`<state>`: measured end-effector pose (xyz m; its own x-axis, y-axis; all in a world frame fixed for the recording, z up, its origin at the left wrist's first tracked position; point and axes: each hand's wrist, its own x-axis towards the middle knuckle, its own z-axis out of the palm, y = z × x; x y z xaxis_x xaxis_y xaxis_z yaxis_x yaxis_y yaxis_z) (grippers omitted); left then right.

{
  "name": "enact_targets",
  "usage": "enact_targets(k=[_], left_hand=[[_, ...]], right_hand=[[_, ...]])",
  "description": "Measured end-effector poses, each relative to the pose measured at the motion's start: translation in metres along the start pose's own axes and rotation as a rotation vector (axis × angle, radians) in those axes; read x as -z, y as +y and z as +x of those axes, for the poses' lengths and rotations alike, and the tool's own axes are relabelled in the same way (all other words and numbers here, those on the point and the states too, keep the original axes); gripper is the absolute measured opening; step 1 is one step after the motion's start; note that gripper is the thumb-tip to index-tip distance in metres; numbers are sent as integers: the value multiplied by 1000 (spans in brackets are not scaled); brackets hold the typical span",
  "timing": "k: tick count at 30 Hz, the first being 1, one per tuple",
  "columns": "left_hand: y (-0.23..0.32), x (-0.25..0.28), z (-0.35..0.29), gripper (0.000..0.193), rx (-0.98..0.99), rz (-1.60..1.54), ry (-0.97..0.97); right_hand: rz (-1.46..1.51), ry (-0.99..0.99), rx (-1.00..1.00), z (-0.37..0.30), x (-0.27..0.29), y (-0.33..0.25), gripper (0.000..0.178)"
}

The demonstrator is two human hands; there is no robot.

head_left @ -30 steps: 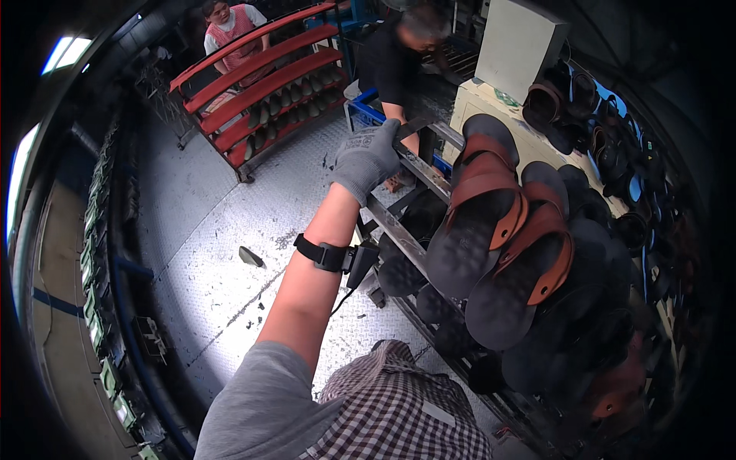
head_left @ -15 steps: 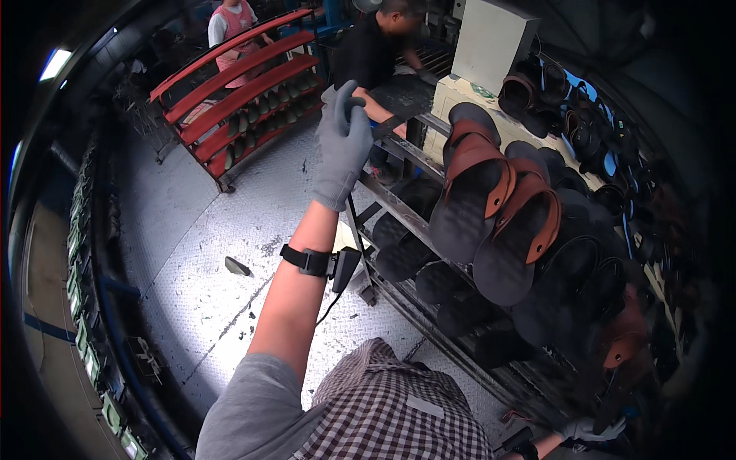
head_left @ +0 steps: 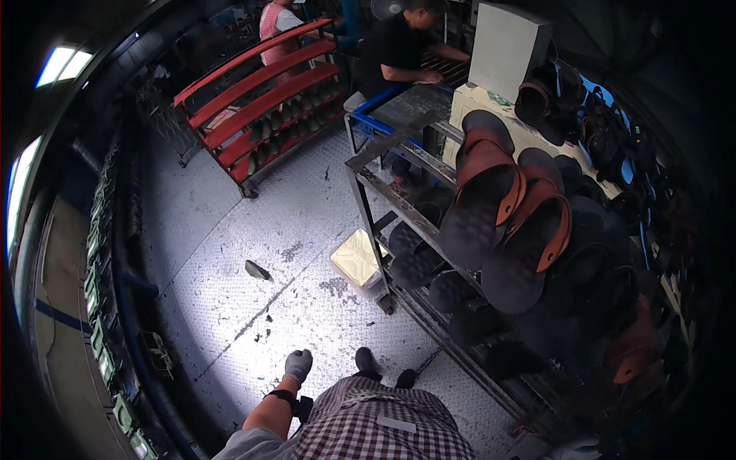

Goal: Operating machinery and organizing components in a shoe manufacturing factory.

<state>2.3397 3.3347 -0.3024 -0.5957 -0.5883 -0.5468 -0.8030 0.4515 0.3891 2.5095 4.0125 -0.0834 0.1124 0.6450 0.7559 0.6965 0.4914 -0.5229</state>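
Observation:
My left hand [head_left: 297,366] wears a grey glove and hangs low beside my hip, holding nothing, with a black band [head_left: 281,396] on the wrist. It is well away from the grey metal rack [head_left: 366,201] at my right. Sandals with black soles and brown straps [head_left: 491,201] hang on the rack's near side, and a second one [head_left: 537,241] hangs beside the first. Darker soles lie on the lower shelves [head_left: 414,261]. My right hand is out of sight. My dark shoes [head_left: 366,360] stand on the floor below my checked shirt.
A pale square container [head_left: 356,257] sits on the metal tread floor by the rack's leg. A dark scrap [head_left: 257,270] lies further left. A red shelf cart [head_left: 261,103] stands at the back. One person [head_left: 399,50] works at a bench; another [head_left: 277,19] is behind the cart.
My left arm has come down from the rack's top rail, where the hand was raised, to my side. The view has tilted toward the floor.

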Motion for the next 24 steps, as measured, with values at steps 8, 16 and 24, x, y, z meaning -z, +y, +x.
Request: enact_targets(k=[8,16,24], left_hand=[[-73,50,70,19,139,-400,-93],[-127,139,208,51,-17,-257,14],[-212,225,271,51,236,-244,132]], right_hand=[[-195,-2008,-1320,-301,-50,187,44],[625,-2296,-771,-555,-101,-176,17],[702,-2369,-483,-769,-32,-510,39]])
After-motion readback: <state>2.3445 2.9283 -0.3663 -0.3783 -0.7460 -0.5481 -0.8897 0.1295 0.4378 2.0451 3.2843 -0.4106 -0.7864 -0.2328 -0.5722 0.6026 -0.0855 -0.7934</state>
